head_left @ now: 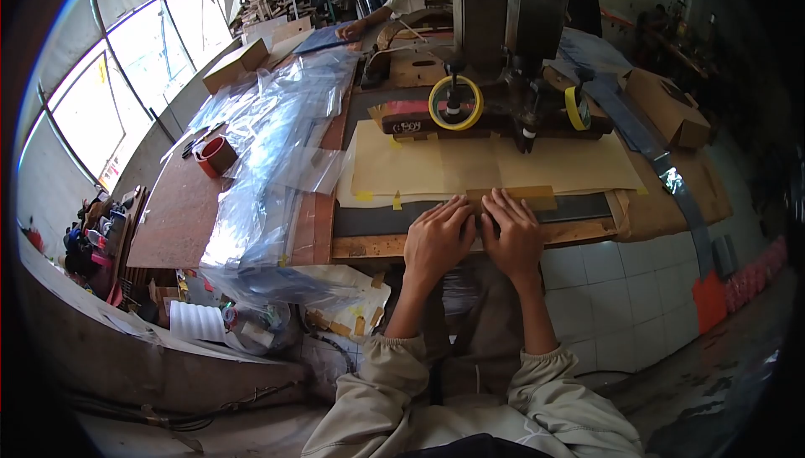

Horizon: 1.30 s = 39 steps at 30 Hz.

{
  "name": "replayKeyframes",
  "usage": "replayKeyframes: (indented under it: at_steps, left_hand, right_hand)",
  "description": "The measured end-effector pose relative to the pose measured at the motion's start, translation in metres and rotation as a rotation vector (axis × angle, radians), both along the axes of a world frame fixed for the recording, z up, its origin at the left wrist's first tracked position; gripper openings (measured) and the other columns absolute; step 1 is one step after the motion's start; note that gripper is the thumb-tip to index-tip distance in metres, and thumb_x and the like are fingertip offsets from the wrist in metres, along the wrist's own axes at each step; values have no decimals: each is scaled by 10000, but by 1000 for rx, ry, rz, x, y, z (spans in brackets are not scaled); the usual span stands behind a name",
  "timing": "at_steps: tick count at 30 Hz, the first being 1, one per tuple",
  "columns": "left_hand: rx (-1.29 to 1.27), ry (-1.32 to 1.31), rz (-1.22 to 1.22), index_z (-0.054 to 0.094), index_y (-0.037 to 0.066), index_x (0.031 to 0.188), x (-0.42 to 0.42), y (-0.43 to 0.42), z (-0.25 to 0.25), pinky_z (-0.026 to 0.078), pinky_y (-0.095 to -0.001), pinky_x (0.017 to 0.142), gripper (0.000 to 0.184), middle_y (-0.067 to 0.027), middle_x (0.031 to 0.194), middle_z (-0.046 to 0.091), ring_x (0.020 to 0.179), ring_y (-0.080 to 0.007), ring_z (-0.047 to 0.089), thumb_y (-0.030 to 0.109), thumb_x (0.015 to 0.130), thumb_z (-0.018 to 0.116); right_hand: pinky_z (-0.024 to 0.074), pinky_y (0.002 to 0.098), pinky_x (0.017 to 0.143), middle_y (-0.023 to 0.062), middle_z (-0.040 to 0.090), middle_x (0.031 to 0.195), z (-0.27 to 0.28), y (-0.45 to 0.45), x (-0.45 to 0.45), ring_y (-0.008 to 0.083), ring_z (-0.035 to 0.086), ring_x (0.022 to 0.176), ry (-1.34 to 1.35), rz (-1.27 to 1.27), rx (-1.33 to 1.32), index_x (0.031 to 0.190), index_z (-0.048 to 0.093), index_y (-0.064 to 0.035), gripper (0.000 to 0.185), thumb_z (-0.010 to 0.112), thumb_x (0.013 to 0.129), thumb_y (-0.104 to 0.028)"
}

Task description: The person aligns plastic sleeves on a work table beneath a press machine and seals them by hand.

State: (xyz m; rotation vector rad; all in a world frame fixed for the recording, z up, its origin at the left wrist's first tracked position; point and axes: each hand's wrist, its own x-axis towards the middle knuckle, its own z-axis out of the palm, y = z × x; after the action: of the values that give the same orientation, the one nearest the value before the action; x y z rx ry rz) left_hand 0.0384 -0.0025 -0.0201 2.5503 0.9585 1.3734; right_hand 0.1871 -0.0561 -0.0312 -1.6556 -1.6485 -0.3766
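My left hand [438, 238] and my right hand [513, 236] lie side by side at the table's front edge, palms down with fingers stretched forward. The fingertips touch or nearly touch a brown tape-like strip [538, 199] along the near edge of a large cream sheet [401, 163]. Small yellow tape pieces [397, 201] sit at the sheet's edge. Beneath lies a dark grey mat [369, 220] on a board with a wooden front edge [369, 248]. What is under my fingers is partly hidden.
A heavy machine head [537, 26] stands over the sheet, with a dark bar [503, 125] and yellow tape rolls [480, 104]. Clear plastic sheets [260, 198] and a red-brown roll [215, 157] lie left. At right is a cardboard box [667, 110]. Behind, another person's hand [350, 31] rests on the table.
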Motion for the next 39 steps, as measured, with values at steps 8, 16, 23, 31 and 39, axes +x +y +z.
replayKeyframes:
  at_steps: [8,16,23,31,39]
  left_hand:
    - [-19,-4,5,711,64,974,0,-3,1,536,-365,909,168,-122,1095,712,1059,-255,675,148,848,637]
    - [-3,-4,5,712,66,979,0,-2,1,539,-358,896,169,-115,1093,714,1039,-254,683,144,851,636]
    - [4,6,9,711,66,982,0,-1,0,540,-361,897,169,-110,1095,715,1035,-255,683,147,856,634]
    - [-39,25,-1,694,57,1002,0,-2,0,522,-369,942,181,-106,1131,702,1080,-243,665,165,887,603]
    - [-33,27,7,695,50,986,0,-2,-1,522,-361,942,173,-108,1120,704,1073,-244,667,160,888,603]
  right_hand:
    - [403,446,1075,142,654,1242,1,-2,-2,277,578,1226,2,-1,-8,1142,695,-49,321,573,909,-233]
    - [399,445,1080,144,655,1238,-1,0,0,275,582,1220,-8,-3,-7,1144,696,-48,322,572,904,-225]
    - [400,444,1081,135,654,1245,0,-1,0,270,579,1225,-9,-6,-6,1148,698,-56,322,569,906,-224]
    - [400,439,1083,130,653,1248,-2,-1,0,265,578,1227,-10,-9,-11,1153,698,-62,324,571,907,-232]
    - [403,439,1081,133,654,1244,0,-2,0,269,583,1220,-12,-9,-4,1152,698,-62,322,569,909,-230]
